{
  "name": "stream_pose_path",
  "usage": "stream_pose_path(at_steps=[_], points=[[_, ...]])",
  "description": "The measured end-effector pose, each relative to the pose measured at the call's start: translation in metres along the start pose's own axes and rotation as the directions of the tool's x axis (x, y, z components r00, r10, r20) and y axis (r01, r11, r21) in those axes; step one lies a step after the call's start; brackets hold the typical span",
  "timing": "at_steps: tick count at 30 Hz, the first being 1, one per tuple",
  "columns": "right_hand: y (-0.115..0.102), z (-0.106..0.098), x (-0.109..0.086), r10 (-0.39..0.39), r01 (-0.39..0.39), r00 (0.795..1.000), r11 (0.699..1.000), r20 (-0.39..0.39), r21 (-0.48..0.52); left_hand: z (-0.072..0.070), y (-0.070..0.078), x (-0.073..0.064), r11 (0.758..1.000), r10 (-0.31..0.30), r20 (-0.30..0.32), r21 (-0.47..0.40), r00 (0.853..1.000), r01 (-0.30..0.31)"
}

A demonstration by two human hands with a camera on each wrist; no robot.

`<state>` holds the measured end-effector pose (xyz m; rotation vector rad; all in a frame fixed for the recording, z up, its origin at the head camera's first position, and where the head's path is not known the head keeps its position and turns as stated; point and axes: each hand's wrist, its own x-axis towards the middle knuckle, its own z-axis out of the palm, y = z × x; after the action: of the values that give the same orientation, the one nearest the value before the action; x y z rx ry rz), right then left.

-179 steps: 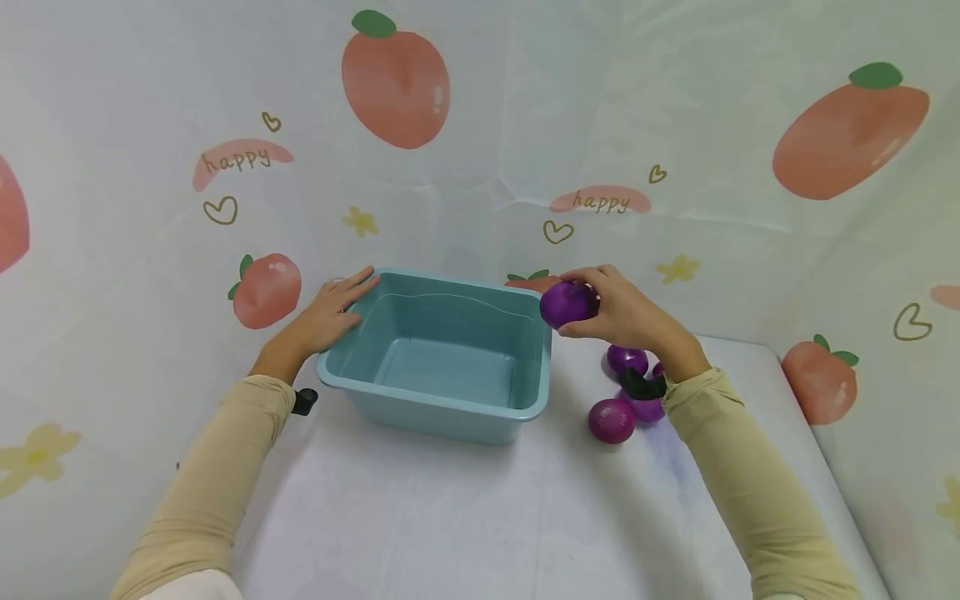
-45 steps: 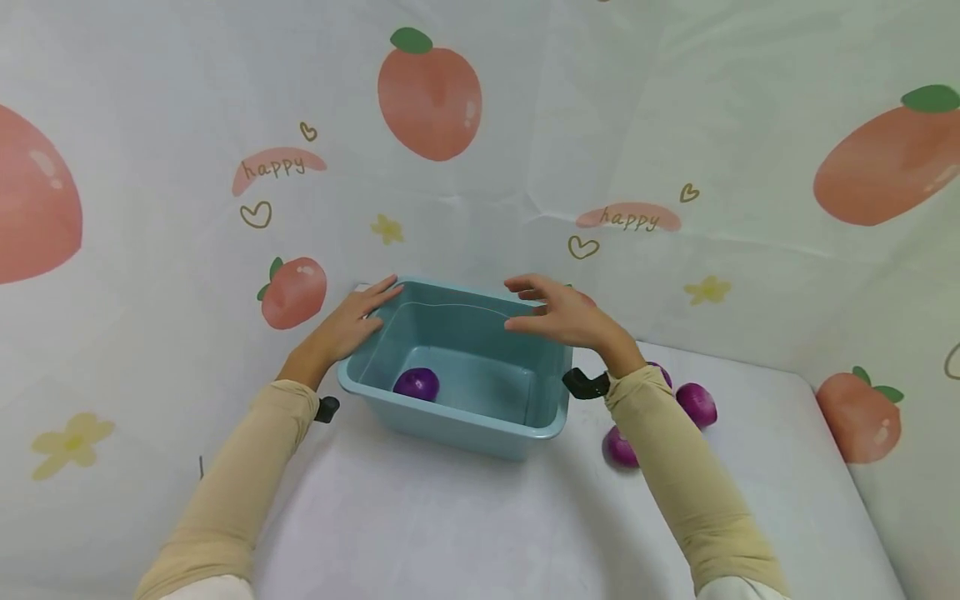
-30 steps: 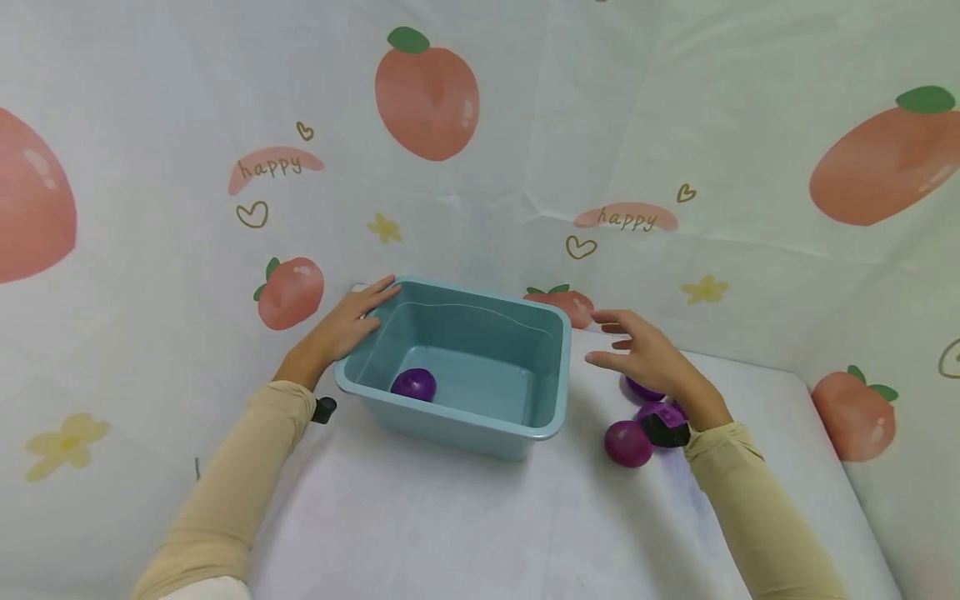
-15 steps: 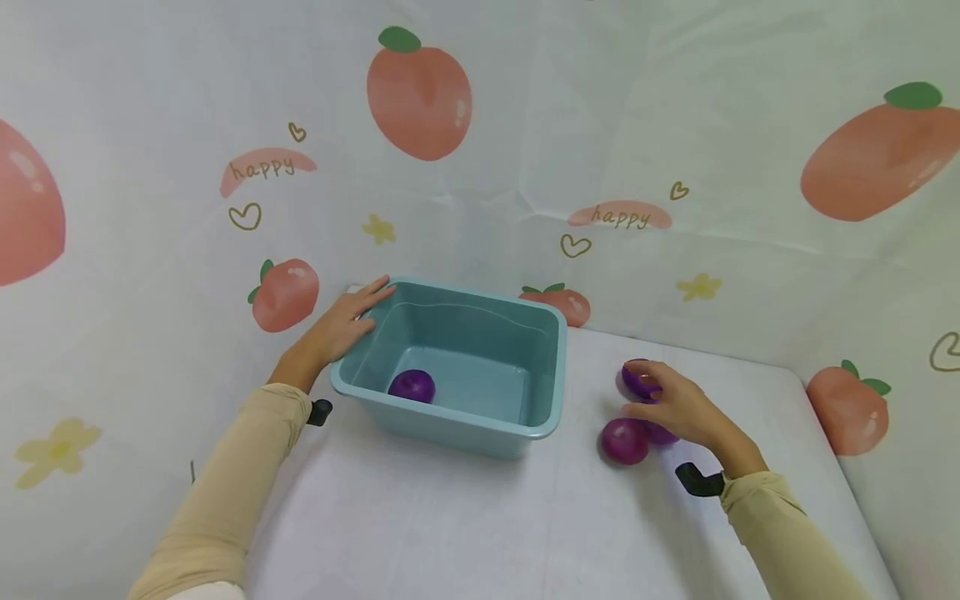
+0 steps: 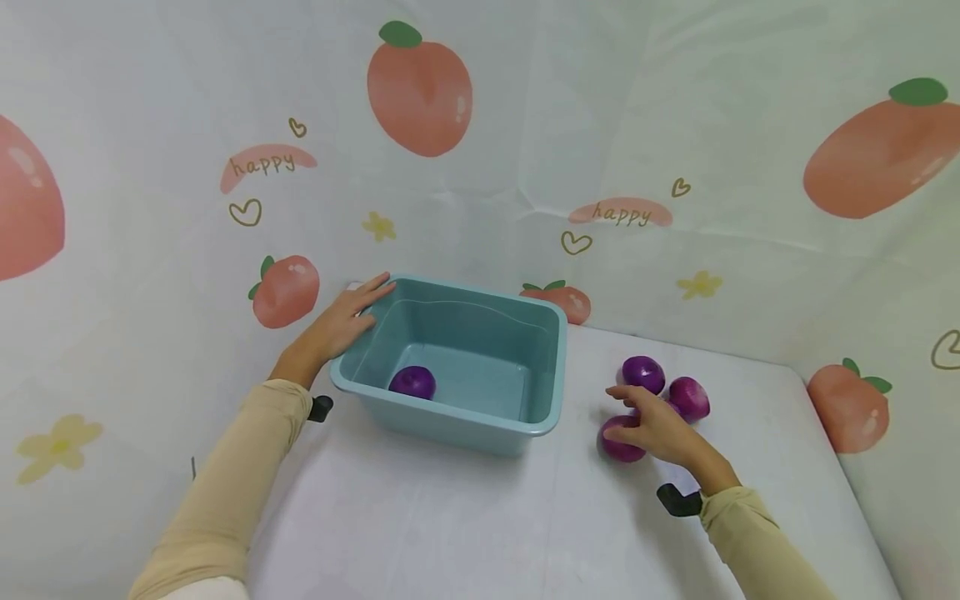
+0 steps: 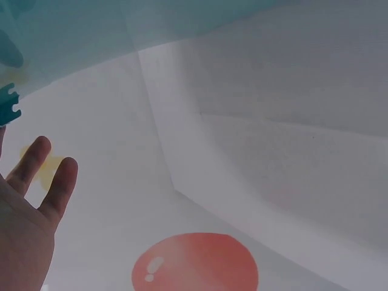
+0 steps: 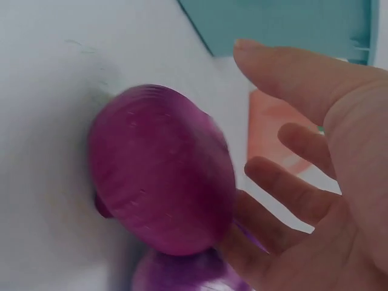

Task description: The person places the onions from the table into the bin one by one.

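Observation:
My left hand (image 5: 337, 327) rests with extended fingers on the left rim of a blue-green plastic basin (image 5: 465, 422). Inside the basin, near its front left, lies one purple onion (image 5: 412, 382). At the right my right hand (image 5: 663, 429) hovers over a cluster of onions, thumb and fingers spread. Nearest it is a reddish-purple onion (image 5: 621, 440), partly covered by the thumb; the right wrist view shows this magenta onion (image 7: 163, 170) just beside the open fingers. Behind sit a darker onion (image 5: 642, 375) and a pinker one (image 5: 689, 399); another is mostly hidden under the hand.
A white-covered table (image 5: 450, 525) carries everything. Behind it hangs a white cloth backdrop (image 5: 480, 183) printed with peaches, hearts and flowers. The basin stands close to the backdrop, left of the onions.
The onion my right hand held at first now lies in the basin. That hand came away from the basin to the other onions, lately shifting toward the front one. My left hand stays on the rim.

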<state>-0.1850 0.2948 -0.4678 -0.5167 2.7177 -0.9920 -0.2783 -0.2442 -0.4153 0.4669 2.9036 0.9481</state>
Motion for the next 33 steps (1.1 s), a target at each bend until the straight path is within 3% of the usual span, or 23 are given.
stream_pose_path(at_steps=[17,26,33], points=[[0.004,0.038,-0.005,0.030,-0.028,0.999,0.997,0.020,-0.065,-0.001,0.001,0.001,1.000,0.001,0.000,-0.013,1.000,-0.001],[-0.002,0.038,-0.002,0.050,-0.036,0.994,0.988,0.093,-0.150,-0.001,0.000,-0.002,1.000,-0.003,-0.005,-0.018,1.000,0.003],[-0.008,0.024,0.004,-0.020,0.027,0.998,0.991,0.054,-0.130,0.000,-0.001,0.001,0.999,0.033,-0.013,-0.013,0.999,-0.033]])
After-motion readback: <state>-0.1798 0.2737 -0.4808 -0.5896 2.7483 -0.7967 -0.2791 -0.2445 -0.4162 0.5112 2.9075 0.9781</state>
